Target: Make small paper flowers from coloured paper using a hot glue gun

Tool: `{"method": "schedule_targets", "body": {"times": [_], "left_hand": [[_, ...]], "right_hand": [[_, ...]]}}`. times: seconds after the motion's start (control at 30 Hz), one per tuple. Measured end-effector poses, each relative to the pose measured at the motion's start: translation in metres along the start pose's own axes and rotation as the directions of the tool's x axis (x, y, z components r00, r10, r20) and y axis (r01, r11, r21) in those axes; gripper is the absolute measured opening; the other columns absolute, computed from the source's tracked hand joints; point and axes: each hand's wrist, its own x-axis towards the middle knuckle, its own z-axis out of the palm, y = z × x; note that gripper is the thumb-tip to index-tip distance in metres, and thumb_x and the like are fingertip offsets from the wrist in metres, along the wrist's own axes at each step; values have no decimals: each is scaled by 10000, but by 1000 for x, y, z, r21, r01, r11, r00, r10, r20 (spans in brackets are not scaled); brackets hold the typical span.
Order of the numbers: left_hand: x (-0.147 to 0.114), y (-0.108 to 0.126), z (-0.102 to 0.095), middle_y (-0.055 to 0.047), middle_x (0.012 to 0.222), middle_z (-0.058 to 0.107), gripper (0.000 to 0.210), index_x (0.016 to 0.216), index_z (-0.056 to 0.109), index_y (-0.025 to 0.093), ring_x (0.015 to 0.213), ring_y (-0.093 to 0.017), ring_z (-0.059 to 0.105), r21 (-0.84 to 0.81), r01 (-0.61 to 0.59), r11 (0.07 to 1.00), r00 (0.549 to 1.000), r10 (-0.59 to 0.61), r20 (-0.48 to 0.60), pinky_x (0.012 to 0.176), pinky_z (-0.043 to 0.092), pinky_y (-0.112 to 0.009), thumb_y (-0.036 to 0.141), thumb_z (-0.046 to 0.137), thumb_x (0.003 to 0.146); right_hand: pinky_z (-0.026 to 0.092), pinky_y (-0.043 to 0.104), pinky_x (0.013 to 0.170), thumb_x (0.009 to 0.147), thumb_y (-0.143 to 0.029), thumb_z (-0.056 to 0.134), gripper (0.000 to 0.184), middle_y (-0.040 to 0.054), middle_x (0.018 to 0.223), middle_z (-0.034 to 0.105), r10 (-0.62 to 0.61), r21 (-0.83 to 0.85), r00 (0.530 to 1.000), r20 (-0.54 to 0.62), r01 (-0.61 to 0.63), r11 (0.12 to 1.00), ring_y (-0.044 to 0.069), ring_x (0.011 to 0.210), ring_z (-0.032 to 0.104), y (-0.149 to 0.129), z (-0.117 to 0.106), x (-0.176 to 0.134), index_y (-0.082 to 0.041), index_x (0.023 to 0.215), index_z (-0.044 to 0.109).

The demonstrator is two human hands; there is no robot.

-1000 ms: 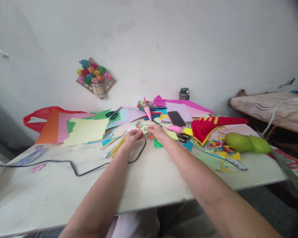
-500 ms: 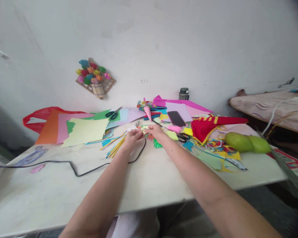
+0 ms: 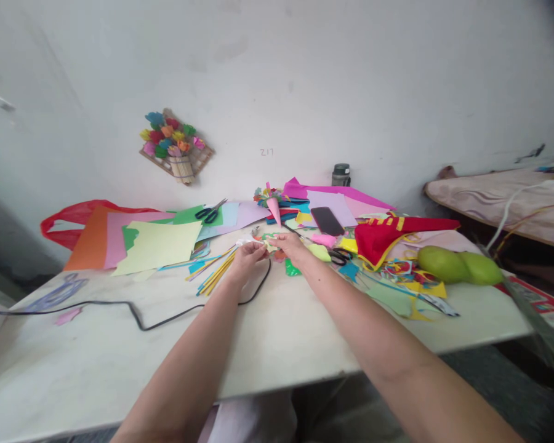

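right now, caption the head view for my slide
Left hand and right hand hold a small pale piece beside yellow and blue strips.

The cut-out (image 3: 271,245), yellow sheet (image 3: 166,246) and orange sheet (image 3: 88,243) look like smooth matt paper, the flowers (image 3: 167,134) like crumpled paper above a rough bundle of wooden sticks (image 3: 181,170). The phone (image 3: 327,221) has a dark, glossy face, the bottle (image 3: 340,176) looks like smoky plastic, the red bag (image 3: 69,215) is thin, wrinkled plastic, and the scissors (image 3: 208,214) seem metal and dark plastic. The red cloth (image 3: 372,243) is matt fabric, the fruit (image 3: 443,264) smooth-skinned with a faint sheen, the table (image 3: 120,375) smooth, like polished stone.
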Motion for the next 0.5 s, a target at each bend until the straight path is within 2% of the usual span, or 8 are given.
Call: {"method": "schedule_targets", "body": {"times": [0.2, 0.5], "left_hand": [[0, 4, -2, -7, 613, 603, 259, 664, 593, 144, 581, -101, 552, -23, 16, 1000, 998, -18, -59, 649, 447, -245, 374, 692, 597], [-2, 7, 0, -24, 646, 629, 294, 661, 592, 147, 580, -107, 561, -22, 25, 999, 996, -26, -85, 638, 454, -253, 404, 701, 572]], "right_hand": [[344, 191, 358, 635, -454, 635, 319, -15, 509, 532, 36, 68, 999, -8, -35, 997, 93, 418, 503, -5, -2, -1, -147, 656, 551], [391, 200, 431, 613, -254, 653, 137, -24, 492, 535, 27, 31, 993, -115, -24, 999, 75, 436, 470, -9, -2, -2, -138, 659, 598]]}}
